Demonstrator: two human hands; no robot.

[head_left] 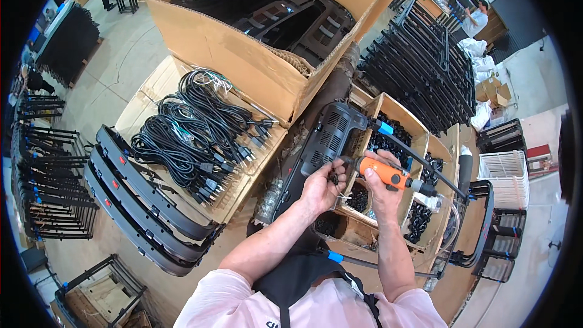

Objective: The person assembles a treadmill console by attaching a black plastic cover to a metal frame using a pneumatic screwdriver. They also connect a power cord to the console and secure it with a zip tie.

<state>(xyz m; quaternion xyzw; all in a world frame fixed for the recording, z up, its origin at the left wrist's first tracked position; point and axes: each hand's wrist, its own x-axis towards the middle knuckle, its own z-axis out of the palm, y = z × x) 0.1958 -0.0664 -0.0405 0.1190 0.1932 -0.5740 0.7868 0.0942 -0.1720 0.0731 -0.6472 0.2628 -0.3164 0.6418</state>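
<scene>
i am looking down at a crowded tabletop (182, 279). my right hand (381, 189) is wrapping tightly around an orange powered screwdriver (384, 173), its tip pointing left toward a black vented plastic panel (325, 143) lying just ahead of me. my left hand (320, 189) is pinching closed at the panel's near edge, seemingly holding a small screw, though i cannot tell for sure. a cardboard box of small black parts (395, 140) is sitting just right of the panel, and bundled black power cords (194, 133) are lying to the left. i am judging the driver could slip off and nick my left fingers, since they are touching the tip.
</scene>
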